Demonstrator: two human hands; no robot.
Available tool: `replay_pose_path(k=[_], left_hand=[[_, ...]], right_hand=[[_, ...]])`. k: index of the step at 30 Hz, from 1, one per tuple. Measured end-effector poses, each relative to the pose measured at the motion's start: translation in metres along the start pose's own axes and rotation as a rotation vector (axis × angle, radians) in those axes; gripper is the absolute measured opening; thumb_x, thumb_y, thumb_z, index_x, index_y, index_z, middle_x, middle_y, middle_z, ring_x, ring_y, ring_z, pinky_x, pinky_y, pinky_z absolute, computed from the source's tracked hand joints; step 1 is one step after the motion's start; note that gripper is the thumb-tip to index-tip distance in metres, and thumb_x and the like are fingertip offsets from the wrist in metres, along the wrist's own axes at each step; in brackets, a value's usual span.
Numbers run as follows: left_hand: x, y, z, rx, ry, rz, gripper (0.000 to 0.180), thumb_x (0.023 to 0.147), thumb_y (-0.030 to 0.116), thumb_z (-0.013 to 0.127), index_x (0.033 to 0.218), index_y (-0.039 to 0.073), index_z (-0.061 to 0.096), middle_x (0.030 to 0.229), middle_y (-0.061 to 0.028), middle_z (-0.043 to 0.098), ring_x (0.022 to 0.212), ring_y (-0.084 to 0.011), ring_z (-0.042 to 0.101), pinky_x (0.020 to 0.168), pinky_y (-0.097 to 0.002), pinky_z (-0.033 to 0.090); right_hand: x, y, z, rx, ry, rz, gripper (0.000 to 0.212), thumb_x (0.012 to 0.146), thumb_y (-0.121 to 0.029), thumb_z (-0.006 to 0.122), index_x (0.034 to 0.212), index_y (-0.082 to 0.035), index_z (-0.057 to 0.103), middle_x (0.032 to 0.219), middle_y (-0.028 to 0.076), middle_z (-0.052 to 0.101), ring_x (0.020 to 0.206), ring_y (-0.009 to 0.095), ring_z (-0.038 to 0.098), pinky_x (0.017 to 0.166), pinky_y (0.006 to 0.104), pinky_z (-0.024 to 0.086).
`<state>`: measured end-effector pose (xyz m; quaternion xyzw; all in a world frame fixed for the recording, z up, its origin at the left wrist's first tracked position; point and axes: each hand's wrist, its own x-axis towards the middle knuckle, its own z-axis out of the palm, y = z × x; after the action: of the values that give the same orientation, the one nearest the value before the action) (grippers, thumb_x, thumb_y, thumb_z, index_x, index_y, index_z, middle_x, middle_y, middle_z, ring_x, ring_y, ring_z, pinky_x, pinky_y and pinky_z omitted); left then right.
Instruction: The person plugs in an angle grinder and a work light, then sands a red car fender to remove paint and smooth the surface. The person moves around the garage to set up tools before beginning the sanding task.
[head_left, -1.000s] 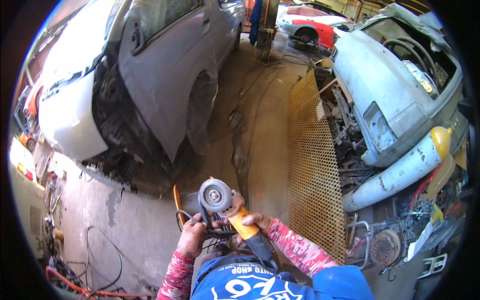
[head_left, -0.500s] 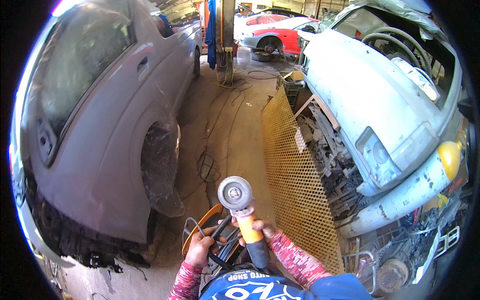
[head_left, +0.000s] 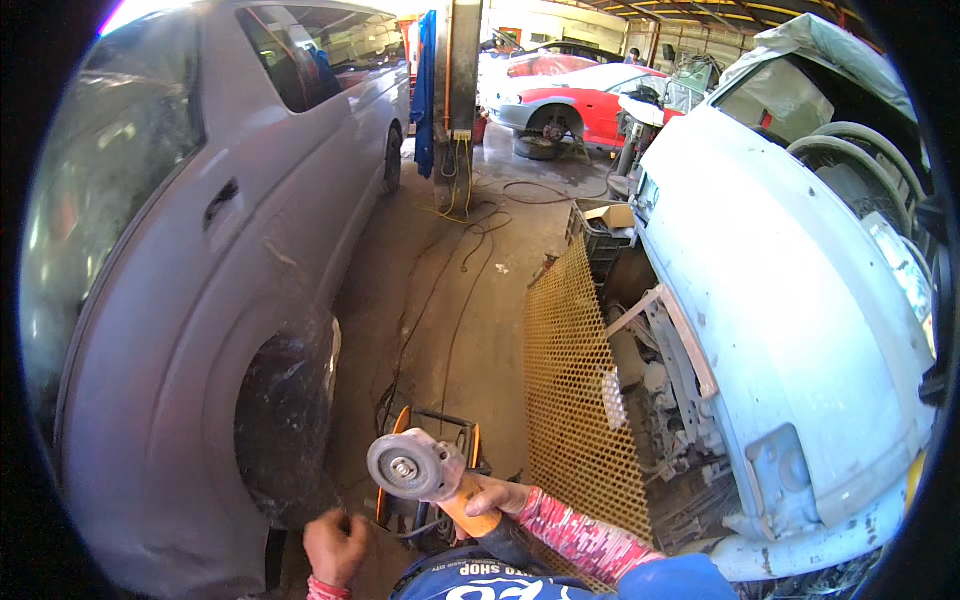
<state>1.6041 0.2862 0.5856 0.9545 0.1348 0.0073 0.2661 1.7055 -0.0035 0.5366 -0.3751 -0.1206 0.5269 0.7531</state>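
My right hand is wrapped round the orange body of an angle grinder. The tool slants up to the left, and its grey round disc faces up toward me. Lower and to the left, my left hand is apart from the grinder, its fingers curled in and no object showing in them. Beyond the grinder stands a black tubular frame with orange sides, partly covered by the tool; dark cable lies looped at its foot.
A grey primed van runs along my left. Yellow expanded-metal mesh leans on the right beside a pale blue car body. Cables trail over the floor toward a post. Further back is a red car.
My left hand has let go of the black cord and moved down and left. The grinder, in my right hand, has tilted and shifted left and down. My view has tipped up.
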Motion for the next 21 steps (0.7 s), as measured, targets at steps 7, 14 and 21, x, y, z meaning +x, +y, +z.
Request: replay_pose_path(k=[7,14,21], left_hand=[[0.250,0.101,0.097,-0.839,-1.016,0.157,0.048,0.092,0.014,0.064,0.136,-0.003,0.056,0.126,-0.0087,0.065,0.116,-0.0200,0.062,0.104,-0.0303,0.044],[0.443,0.171,0.189,-1.706,-1.049,-0.257,0.043,0.097,0.039,0.059,0.128,0.008,0.059,0.101,-0.0039,0.065,0.083,-0.0151,0.060,0.078,-0.0340,0.053],[0.684,0.190,0.317,-1.675,-0.297,-0.756,0.029,0.097,0.046,0.056,0.097,0.017,0.054,0.072,0.0038,0.048,0.049,-0.0146,0.039,0.053,-0.0415,0.042]], right_hand=[[0.053,-0.182,-0.122,-0.022,0.091,0.018,0.073,0.071,-0.035,0.082,0.127,0.001,0.053,0.101,0.011,0.065,0.074,0.022,0.069,0.069,0.0341,0.060],[0.094,-0.331,-0.263,-0.022,0.096,0.020,0.073,0.069,-0.030,0.085,0.127,0.003,0.057,0.098,0.012,0.067,0.081,0.022,0.072,0.070,0.0310,0.059],[0.107,-0.470,-0.456,0.009,-0.023,-0.089,0.072,0.073,-0.029,0.085,0.130,0.004,0.056,0.107,0.016,0.070,0.081,0.021,0.072,0.071,0.0328,0.061]])
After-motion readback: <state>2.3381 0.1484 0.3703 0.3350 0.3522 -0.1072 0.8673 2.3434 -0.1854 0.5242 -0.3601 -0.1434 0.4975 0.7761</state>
